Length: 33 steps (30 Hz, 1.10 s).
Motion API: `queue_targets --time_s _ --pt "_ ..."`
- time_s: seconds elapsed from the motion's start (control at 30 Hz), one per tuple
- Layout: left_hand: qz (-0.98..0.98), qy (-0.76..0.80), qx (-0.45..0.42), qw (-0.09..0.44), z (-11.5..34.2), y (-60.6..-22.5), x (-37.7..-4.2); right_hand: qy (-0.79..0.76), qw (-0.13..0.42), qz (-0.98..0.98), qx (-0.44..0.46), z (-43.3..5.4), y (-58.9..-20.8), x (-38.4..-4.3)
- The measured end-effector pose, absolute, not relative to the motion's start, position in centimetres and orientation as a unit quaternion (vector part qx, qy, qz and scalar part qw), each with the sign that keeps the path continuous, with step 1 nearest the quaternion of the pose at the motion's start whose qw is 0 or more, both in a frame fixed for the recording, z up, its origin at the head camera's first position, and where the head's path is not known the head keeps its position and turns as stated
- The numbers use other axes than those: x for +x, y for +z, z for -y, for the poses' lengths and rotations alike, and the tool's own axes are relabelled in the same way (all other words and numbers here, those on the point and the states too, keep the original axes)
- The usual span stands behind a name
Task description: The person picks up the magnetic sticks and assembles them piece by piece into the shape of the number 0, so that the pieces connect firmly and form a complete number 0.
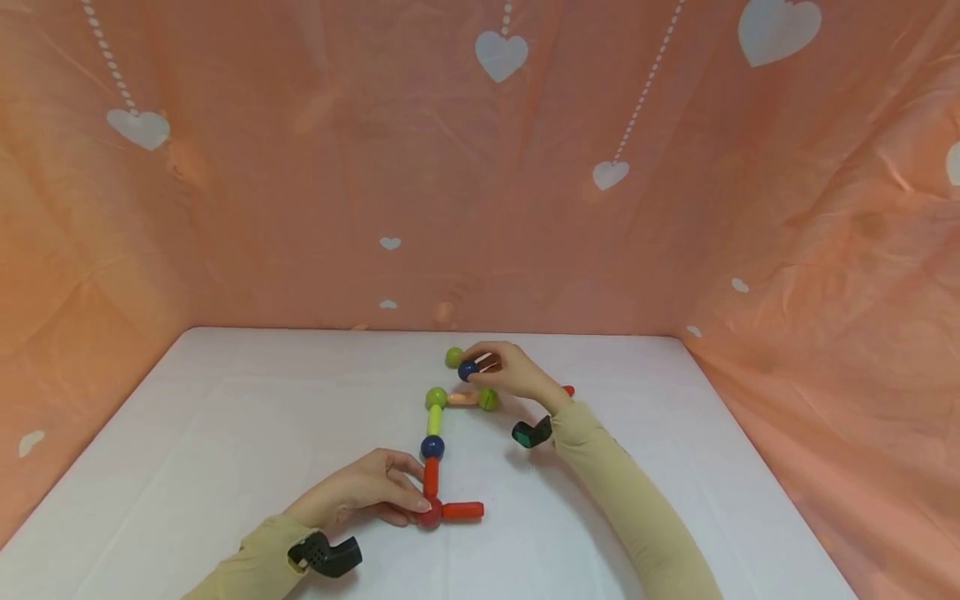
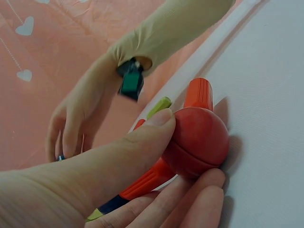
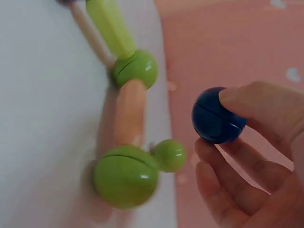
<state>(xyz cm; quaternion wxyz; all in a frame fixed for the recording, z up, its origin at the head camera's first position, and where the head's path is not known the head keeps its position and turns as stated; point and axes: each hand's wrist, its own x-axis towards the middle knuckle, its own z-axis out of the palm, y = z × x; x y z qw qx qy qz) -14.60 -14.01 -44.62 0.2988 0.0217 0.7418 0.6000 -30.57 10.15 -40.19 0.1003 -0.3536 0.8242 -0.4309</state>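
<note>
My left hand (image 1: 375, 487) pinches a red ball (image 2: 202, 142) between thumb and fingers at the near end of a chain of balls and sticks. One red stick (image 1: 462, 511) points right from that ball. Another red stick (image 1: 431, 477) leads away to a blue ball (image 1: 432, 447), then a yellow-green stick (image 1: 435, 420) and a green ball (image 1: 437, 397). From there an orange stick (image 1: 462, 399) runs right to a second green ball (image 1: 488, 401). Above the chain's far end, my right hand (image 1: 510, 369) pinches a separate dark blue ball (image 3: 216, 116) by its fingertips.
A loose green ball (image 1: 454, 357) lies near the back edge of the white table (image 1: 262, 417), just left of the right hand. A red piece (image 1: 569, 390) peeks out behind the right wrist, mostly hidden. Orange cloth (image 1: 300, 208) with hearts encloses the back and sides.
</note>
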Motion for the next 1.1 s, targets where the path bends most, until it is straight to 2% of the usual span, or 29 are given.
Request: queue_targets --time_s 0.4,0.8,1.1 --pt "-0.748 0.596 0.015 0.291 14.0 -44.4 -14.5 -0.434 0.122 -0.796 -0.405 -14.9 -37.9 -25.8" --pt "-0.746 0.598 0.013 0.291 14.1 -44.7 -14.4 -0.410 0.192 -0.775 -0.441 -17.6 -41.2 -21.6" --pt "-0.746 0.595 0.028 0.297 14.0 -44.3 -14.7 -0.424 0.238 -0.773 -0.408 -17.4 -42.6 -19.1"
